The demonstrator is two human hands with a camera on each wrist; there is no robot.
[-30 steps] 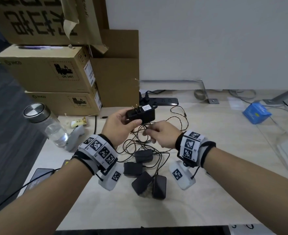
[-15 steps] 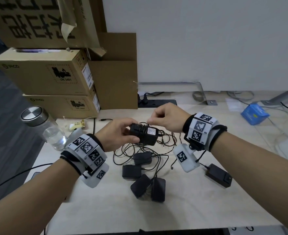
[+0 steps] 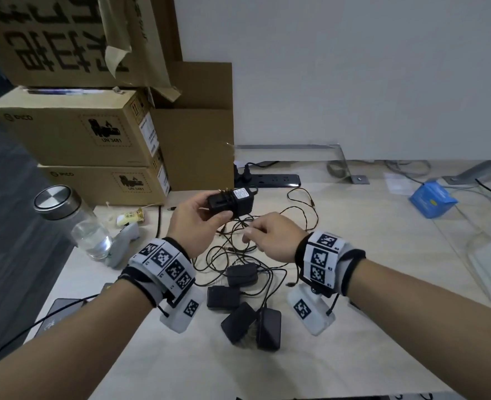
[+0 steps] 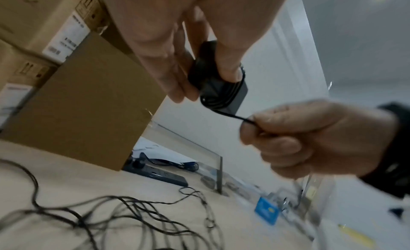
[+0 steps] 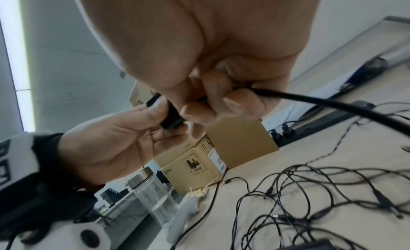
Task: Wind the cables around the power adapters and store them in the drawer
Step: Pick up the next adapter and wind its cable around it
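Note:
My left hand (image 3: 198, 223) grips a black power adapter (image 3: 232, 200) above the table, prongs up and white label showing. A few turns of its cable are wound round the adapter's body (image 4: 221, 90). My right hand (image 3: 270, 241) sits just right of and below it and pinches that adapter's thin black cable (image 4: 235, 116), which runs taut from the adapter to the fingers (image 5: 213, 103). Several more black adapters (image 3: 238, 301) lie on the table below my hands in a tangle of loose cables (image 3: 247, 255). No drawer is in view.
Stacked cardboard boxes (image 3: 88, 134) stand at the back left. A glass bottle (image 3: 76, 223) with a metal lid and a grey controller (image 3: 123, 241) sit at the left. A black power strip (image 3: 270, 180) lies by the wall, a blue box (image 3: 432, 199) at the right.
My right hand has come down from above the adapter to below and right of it, carrying the cable round. My left hand has lifted the adapter and turned it prongs up.

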